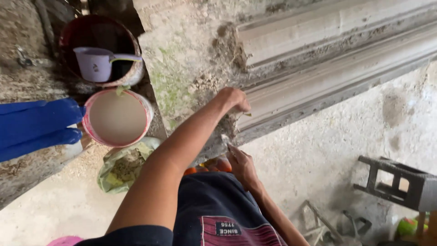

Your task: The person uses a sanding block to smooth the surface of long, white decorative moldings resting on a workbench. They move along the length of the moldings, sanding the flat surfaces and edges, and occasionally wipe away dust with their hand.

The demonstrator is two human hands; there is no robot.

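Seen from above, a person's left hand (233, 99) presses closed against a grey moulded cement cornice (337, 68), its grasp hidden, while the right hand (240, 161) pinches a small blade (225, 139) at the moulding's end, apparently trimming; 2 buckets (117, 117) stand nearby

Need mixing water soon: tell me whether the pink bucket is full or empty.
Nearly full. The pink bucket stands upright, with cloudy beige liquid reaching close to its rim.
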